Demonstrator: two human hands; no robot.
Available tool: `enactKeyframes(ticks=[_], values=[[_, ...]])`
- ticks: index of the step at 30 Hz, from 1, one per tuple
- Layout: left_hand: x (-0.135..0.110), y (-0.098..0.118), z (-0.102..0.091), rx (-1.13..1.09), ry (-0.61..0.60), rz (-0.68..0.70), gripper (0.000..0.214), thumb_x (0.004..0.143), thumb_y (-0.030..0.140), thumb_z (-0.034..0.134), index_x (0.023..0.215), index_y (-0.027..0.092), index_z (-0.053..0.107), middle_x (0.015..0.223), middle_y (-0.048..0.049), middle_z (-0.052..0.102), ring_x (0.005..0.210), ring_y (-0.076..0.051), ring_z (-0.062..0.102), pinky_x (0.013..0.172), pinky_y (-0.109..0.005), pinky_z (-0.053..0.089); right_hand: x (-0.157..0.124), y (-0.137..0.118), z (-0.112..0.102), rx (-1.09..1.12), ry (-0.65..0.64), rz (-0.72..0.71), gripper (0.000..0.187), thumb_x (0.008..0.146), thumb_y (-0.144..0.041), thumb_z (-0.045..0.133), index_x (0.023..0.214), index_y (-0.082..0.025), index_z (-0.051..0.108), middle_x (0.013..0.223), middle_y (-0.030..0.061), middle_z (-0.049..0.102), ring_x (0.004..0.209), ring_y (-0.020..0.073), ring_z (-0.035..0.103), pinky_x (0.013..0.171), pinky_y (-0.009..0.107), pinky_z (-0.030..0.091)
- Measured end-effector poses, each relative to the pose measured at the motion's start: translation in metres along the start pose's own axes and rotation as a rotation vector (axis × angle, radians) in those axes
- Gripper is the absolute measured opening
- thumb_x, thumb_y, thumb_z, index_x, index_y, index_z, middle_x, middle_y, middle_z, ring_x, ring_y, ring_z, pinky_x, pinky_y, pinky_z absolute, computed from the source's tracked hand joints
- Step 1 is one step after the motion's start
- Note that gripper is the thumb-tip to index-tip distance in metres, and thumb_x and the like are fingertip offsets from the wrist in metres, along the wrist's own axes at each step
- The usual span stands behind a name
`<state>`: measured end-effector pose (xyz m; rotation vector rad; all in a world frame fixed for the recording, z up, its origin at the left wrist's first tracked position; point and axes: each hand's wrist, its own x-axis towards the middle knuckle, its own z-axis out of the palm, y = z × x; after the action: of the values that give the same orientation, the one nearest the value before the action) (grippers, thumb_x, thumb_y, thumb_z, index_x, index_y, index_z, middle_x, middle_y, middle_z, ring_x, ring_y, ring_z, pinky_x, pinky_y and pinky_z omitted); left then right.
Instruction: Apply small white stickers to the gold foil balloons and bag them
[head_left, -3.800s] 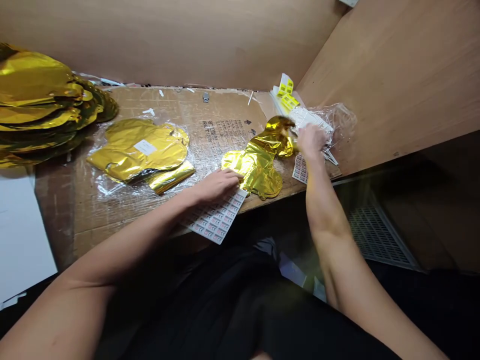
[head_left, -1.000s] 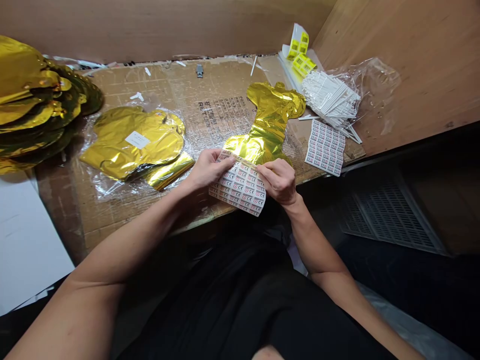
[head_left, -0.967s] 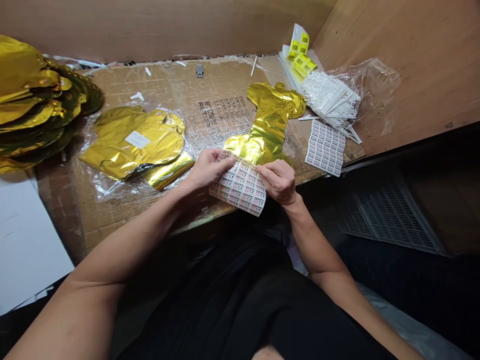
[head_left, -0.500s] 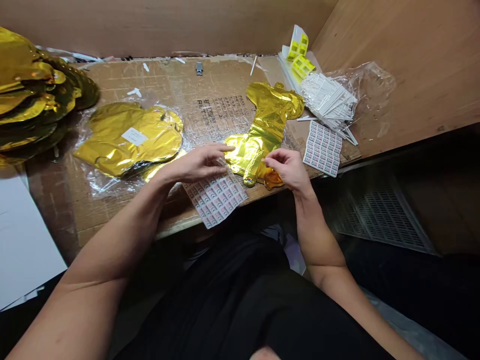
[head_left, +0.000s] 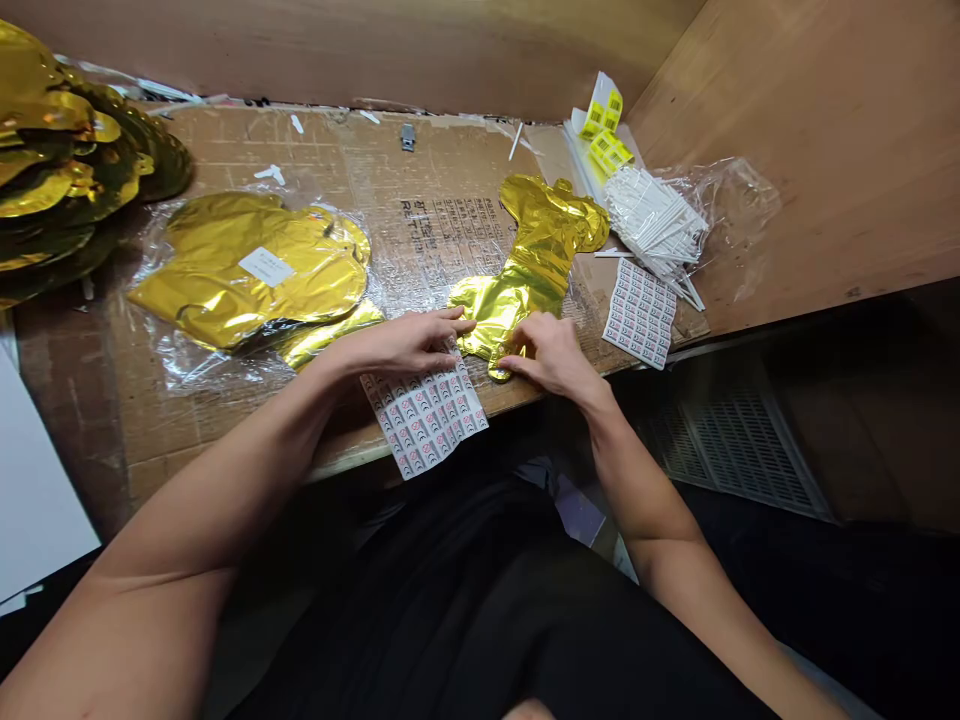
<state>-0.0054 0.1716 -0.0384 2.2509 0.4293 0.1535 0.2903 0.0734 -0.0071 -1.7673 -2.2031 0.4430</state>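
Note:
In the head view, a flat gold foil balloon (head_left: 541,262) lies on the cardboard. My left hand (head_left: 420,341) reaches its lower left edge with the fingertips. The sheet of small printed stickers (head_left: 429,422) is held under that hand's thumb and fingers and hangs over the table's front edge. At the balloon's lower end is my right hand (head_left: 553,355), its thumb and fingers curled in on the foil near a rounded tab. Whether a sticker is between those fingers is hidden.
Packed gold foil balloons (head_left: 262,270) in clear plastic lie to the left, by a tall foil stack (head_left: 67,160). On the right are a bag of white sticks (head_left: 652,215), yellow barcode labels (head_left: 609,150) and a second sticker sheet (head_left: 641,312). A metal clip (head_left: 407,138) sits behind.
My right hand has moved left along the balloon's lower end to the rounded tab. My left hand stays at the sticker sheet. The view has shifted slightly.

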Motion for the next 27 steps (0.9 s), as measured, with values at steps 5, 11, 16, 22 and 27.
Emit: enactKeyframes(ticks=[5, 11, 16, 22, 27], values=[[-0.005, 0.017, -0.012, -0.124, 0.116, 0.082, 0.049, 0.105, 0.047, 0.062, 0.147, 0.022, 0.066, 0.167, -0.0139, 0.052, 0.161, -0.034, 0.039, 0.130, -0.052, 0.035, 0.013, 0.018, 0.004, 0.321, -0.128, -0.019, 0.035, 0.101, -0.041, 0.059, 0.074, -0.020, 0.062, 0.077, 0.0024, 0.063, 0.077, 0.0172, 0.054, 0.075, 0.031, 0.040], [0.006, 0.043, 0.015, -0.166, 0.082, 0.193, 0.055, 0.105, 0.039, 0.063, 0.157, 0.022, 0.058, 0.155, -0.0173, 0.061, 0.144, -0.030, 0.057, 0.121, -0.045, 0.046, 0.023, 0.019, -0.009, 0.444, -0.264, 0.072, 0.041, 0.102, -0.047, 0.052, 0.071, -0.021, 0.049, 0.066, -0.0038, 0.043, 0.062, 0.0117, 0.036, 0.059, 0.028, 0.028], [0.015, 0.040, 0.032, -0.062, 0.051, 0.055, 0.055, 0.102, 0.036, 0.064, 0.154, 0.017, 0.059, 0.138, -0.0178, 0.070, 0.128, -0.029, 0.065, 0.112, -0.040, 0.051, 0.066, 0.047, -0.058, 0.252, -0.148, 0.208, 0.035, 0.103, -0.036, 0.059, 0.073, -0.019, 0.054, 0.072, -0.0002, 0.054, 0.064, 0.0114, 0.044, 0.062, 0.028, 0.034], [-0.004, 0.064, 0.009, -0.454, 0.238, -0.154, 0.041, 0.100, 0.056, 0.066, 0.112, 0.017, 0.073, 0.106, -0.0088, 0.079, 0.094, -0.022, 0.073, 0.085, -0.032, 0.058, 0.067, 0.068, -0.097, 0.023, 0.575, 0.409, 0.029, 0.105, -0.016, 0.049, 0.128, -0.005, 0.064, 0.136, 0.0276, 0.062, 0.111, 0.0228, 0.062, 0.087, 0.037, 0.049], [-0.021, 0.083, 0.017, -0.755, 0.603, -0.320, 0.046, 0.085, 0.058, 0.083, 0.089, 0.017, 0.064, 0.077, -0.0010, 0.068, 0.066, -0.014, 0.063, 0.062, -0.024, 0.053, -0.017, 0.009, -0.031, 0.708, -0.097, -0.064, 0.040, 0.102, -0.047, 0.066, 0.130, -0.019, 0.074, 0.110, 0.0102, 0.079, 0.095, 0.0227, 0.073, 0.085, 0.036, 0.061]])
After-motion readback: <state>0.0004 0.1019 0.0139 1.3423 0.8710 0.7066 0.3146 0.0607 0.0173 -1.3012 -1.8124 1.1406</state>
